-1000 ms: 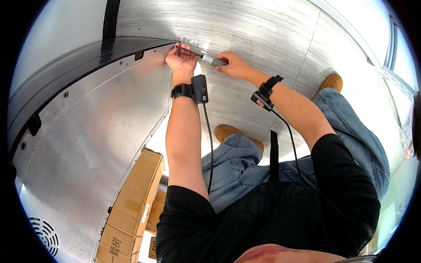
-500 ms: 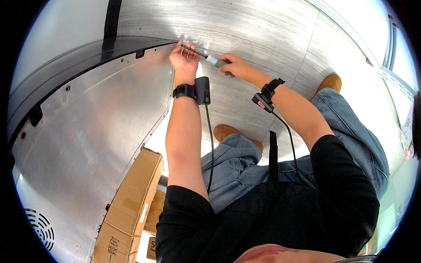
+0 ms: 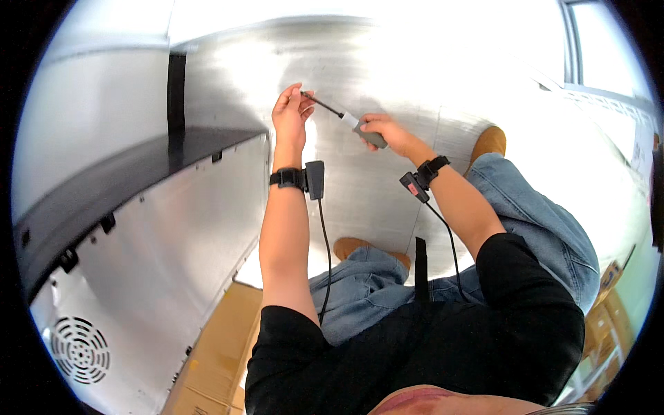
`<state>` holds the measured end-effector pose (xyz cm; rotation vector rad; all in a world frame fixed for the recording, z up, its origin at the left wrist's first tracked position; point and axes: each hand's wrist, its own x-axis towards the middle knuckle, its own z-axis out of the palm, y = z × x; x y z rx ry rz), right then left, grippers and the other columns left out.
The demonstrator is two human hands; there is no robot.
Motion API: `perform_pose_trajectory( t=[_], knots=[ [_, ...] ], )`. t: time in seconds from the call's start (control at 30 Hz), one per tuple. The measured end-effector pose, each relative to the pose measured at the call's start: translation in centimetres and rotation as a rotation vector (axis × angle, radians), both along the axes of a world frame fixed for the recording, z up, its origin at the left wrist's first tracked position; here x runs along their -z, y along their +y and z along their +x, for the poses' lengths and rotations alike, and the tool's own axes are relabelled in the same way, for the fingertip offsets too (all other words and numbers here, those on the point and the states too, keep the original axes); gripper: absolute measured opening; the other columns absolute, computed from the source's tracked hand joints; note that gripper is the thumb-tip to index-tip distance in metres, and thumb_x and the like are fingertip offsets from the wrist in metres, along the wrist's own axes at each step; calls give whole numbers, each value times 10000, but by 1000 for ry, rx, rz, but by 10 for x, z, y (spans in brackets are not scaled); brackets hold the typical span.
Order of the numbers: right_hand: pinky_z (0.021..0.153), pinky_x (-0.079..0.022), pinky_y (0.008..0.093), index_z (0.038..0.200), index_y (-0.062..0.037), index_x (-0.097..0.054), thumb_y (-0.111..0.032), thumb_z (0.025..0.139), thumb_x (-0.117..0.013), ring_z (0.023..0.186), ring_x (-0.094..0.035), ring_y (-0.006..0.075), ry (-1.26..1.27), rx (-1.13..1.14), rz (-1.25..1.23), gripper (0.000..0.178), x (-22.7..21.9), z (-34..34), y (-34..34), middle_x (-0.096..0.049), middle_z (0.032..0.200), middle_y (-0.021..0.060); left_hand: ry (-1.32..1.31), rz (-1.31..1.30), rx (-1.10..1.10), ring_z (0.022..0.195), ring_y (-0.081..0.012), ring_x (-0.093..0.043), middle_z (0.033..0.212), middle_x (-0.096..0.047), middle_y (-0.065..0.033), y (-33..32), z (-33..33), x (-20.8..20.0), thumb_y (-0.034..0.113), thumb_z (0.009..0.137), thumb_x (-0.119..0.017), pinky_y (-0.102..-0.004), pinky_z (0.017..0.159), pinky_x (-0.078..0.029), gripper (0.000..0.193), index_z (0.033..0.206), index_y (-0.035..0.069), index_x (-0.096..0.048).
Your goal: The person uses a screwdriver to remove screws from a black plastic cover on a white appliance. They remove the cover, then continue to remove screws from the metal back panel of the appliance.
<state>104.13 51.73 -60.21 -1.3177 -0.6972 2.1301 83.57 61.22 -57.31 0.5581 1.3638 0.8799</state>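
Observation:
My right hand is wrapped round the grey handle of a screwdriver, which has a pale collar and a long dark shaft. The shaft slants up and left to the fingers of my left hand. Thumb and fingertips of that hand close together at the screwdriver's tip; whatever sits between them is too small to make out. Both hands are in the air beyond the far corner of a large silvery metal panel, apart from it. Black clips and small holes line the panel's dark upper edge.
A dark ledge runs along the panel, with a white wall-like surface behind it. Round vent slots pierce the panel at lower left. A cardboard box stands against it. Cables hang from my wrist devices.
Both hands have come away from the panel's far corner with the screwdriver. My left fingers, more spread before, now pinch at its tip. The view has shifted, showing more of the vent.

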Motion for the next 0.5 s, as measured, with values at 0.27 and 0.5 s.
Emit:
perform_pose_trajectory(
  t=[0.27,0.5],
  knots=[
    [528,-424,218,999,16,-577,-247,838,-508,541,-505,93,167,365,47,316,-40,51,-24,-557,695,37,-60,174,385,860,-146,-567,893,-621,-44,37,84,-39,207,951,-522,-296,770,-450,154,991,70,-583],
    [507,-403,230,999,31,-568,-266,817,-516,513,-491,114,244,552,24,352,-39,92,-47,-554,688,48,108,135,534,794,-121,-572,855,-631,-28,62,171,-51,183,918,-573,-273,708,-468,164,995,49,-628]
  ],
)
